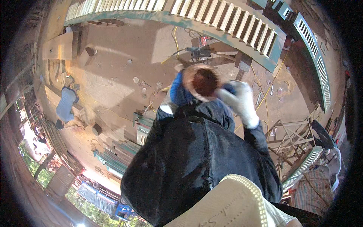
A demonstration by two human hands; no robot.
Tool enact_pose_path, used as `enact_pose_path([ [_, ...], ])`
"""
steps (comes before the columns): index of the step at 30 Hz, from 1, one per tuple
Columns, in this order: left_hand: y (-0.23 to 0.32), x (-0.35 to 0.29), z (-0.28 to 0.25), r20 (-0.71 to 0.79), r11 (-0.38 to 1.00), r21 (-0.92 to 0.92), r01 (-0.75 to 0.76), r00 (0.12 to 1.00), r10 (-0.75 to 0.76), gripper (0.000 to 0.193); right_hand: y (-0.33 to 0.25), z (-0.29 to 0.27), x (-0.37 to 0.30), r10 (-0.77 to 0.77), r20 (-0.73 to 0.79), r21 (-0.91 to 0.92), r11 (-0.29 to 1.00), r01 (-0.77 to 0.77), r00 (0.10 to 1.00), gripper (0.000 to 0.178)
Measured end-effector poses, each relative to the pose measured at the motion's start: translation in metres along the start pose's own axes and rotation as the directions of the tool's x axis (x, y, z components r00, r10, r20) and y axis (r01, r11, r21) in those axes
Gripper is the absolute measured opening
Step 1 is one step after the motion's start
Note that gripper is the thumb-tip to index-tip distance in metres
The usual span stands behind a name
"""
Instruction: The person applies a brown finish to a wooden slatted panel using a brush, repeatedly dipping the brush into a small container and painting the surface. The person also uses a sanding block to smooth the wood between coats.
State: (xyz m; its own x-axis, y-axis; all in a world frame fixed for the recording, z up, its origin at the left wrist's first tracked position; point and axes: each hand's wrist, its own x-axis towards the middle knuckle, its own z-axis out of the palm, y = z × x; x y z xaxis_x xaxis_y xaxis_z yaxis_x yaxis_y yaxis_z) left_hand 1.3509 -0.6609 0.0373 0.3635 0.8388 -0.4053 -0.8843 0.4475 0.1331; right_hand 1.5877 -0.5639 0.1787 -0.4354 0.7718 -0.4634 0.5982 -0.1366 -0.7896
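Observation:
A round, hollow reddish-brown thing (205, 81), smeared by motion, is held up in front of my body. It has a pale tan rim and a dark inside; its exact kind cannot be made out. My left hand (177, 90), in a blue and white work glove, grips it from the left side. On the other side, my right hand (239, 99) wears a white glove with blue on the finger side. Its thumb reaches the right edge of the round thing, and its fingers are bent there, partly hidden and blurred.
A long green slatted wooden panel (227, 32) stretches across the far side. Power tools (199, 53) and yellow cords (174, 39) lie on the dirt floor. Another person (66, 104) bends over wood at the left. A wooden frame (293, 138) stands at the right; green slatted pieces (109, 162) lie at lower left.

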Motion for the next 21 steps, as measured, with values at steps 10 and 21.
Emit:
enact_pose_path([
  [10, 0.035, -0.164, -0.125, -0.137, 0.819, -0.300, -0.490, 0.871, 0.471, 0.085, -0.096, 0.183, 0.062, -0.380, 0.442, -0.256, 0.814, 0.521, 0.812, 0.030],
  [21, 0.235, -0.236, -0.142, -0.160, 0.795, -0.199, -0.573, 0.819, 0.551, 0.085, -0.278, 0.308, 0.156, -0.718, 0.164, -0.396, 0.580, 0.712, 0.676, 0.029],
])
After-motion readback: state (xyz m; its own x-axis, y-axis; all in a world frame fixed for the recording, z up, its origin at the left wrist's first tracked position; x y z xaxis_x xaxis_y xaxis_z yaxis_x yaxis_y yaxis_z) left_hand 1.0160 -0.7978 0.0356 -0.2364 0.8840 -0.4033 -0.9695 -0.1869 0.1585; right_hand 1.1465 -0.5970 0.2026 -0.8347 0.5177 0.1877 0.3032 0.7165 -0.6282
